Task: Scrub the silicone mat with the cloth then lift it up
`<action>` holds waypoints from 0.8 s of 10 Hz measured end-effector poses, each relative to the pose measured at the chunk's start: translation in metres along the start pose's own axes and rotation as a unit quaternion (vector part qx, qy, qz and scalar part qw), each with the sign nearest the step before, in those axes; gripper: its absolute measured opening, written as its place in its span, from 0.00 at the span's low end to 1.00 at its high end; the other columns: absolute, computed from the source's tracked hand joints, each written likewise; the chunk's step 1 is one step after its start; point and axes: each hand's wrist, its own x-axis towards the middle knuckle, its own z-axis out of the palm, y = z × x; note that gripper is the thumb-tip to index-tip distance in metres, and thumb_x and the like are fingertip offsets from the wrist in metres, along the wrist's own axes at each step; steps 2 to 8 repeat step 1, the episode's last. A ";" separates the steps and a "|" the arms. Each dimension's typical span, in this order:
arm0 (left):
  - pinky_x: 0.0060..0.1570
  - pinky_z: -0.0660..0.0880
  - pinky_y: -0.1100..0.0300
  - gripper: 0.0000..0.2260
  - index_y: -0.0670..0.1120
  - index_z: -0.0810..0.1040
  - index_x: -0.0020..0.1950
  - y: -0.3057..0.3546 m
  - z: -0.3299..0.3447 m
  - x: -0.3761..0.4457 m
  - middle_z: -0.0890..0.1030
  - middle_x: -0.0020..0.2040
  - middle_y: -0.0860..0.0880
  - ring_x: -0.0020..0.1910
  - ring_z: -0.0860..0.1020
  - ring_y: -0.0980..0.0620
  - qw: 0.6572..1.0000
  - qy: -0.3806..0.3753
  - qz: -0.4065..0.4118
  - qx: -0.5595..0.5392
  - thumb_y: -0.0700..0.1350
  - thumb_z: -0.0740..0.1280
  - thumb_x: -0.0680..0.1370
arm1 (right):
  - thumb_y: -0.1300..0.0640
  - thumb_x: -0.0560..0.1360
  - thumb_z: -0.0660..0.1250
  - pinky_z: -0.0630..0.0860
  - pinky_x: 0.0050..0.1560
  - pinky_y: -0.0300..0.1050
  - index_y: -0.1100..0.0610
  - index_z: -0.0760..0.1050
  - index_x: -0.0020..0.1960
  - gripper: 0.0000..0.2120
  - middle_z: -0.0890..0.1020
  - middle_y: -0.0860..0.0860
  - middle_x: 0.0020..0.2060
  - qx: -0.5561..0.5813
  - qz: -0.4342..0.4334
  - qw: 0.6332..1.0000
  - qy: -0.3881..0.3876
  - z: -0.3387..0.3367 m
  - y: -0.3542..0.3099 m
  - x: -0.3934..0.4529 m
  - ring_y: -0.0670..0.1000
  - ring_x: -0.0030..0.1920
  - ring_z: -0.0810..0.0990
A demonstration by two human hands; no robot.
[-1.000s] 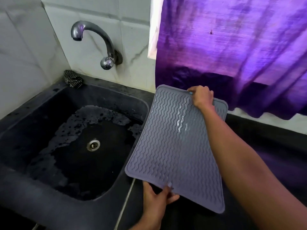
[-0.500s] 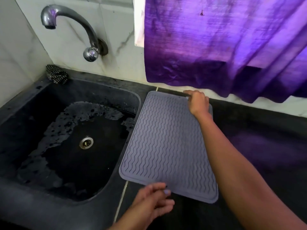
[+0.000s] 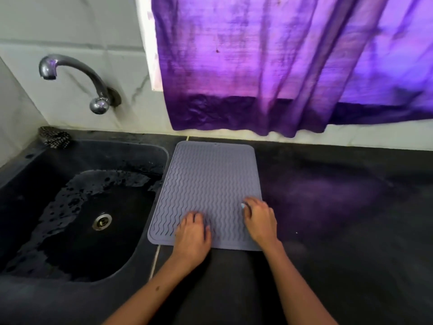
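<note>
Mat lies flat on the dark counter, just right of the sink, its left edge along the sink's rim and its far edge near the wall under the purple curtain. In the head view, both hands rest on the mat's near end. The left hand lies palm down near the near-left part, fingers bent slightly and spread on the wavy ribs, holding nothing. The right hand sits at the mat's right edge, close to the near-right corner, fingers curled down onto the surface; whether it pinches the edge or only presses on it cannot be told. The rest of the mat stretches away from the hands, uncovered. A tap juts from the tiled wall above the sink, and a dark scrubber sits at the sink's far left corner. The sink floor is wet around the drain.
</note>
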 end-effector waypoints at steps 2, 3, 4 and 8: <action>0.74 0.53 0.54 0.25 0.39 0.60 0.74 0.021 0.005 -0.008 0.63 0.74 0.41 0.75 0.58 0.45 0.994 0.066 0.021 -0.084 0.51 0.51 0.80 | 0.50 0.76 0.51 0.75 0.55 0.51 0.60 0.80 0.53 0.23 0.82 0.57 0.55 0.057 -0.003 0.994 0.095 -0.007 0.003 -0.025 0.57 0.55 0.81; 0.74 0.53 0.54 0.25 0.39 0.60 0.74 0.021 0.005 -0.008 0.63 0.74 0.41 0.75 0.58 0.45 0.994 0.066 0.021 -0.084 0.51 0.51 0.80 | 0.50 0.76 0.51 0.75 0.55 0.51 0.60 0.80 0.53 0.23 0.82 0.57 0.55 0.057 -0.003 0.994 0.095 -0.007 0.003 -0.025 0.57 0.55 0.81; 0.74 0.53 0.54 0.25 0.39 0.60 0.74 0.021 0.005 -0.008 0.63 0.74 0.41 0.75 0.58 0.45 0.994 0.066 0.021 -0.084 0.51 0.51 0.80 | 0.50 0.76 0.51 0.75 0.55 0.51 0.60 0.80 0.53 0.23 0.82 0.57 0.55 0.057 -0.003 0.994 0.095 -0.007 0.003 -0.025 0.57 0.55 0.81; 0.74 0.53 0.54 0.25 0.39 0.60 0.74 0.021 0.005 -0.008 0.63 0.74 0.41 0.75 0.58 0.45 0.994 0.066 0.021 -0.084 0.51 0.51 0.80 | 0.50 0.76 0.51 0.75 0.55 0.51 0.60 0.80 0.53 0.23 0.82 0.57 0.55 0.057 -0.003 0.994 0.095 -0.007 0.003 -0.025 0.57 0.55 0.81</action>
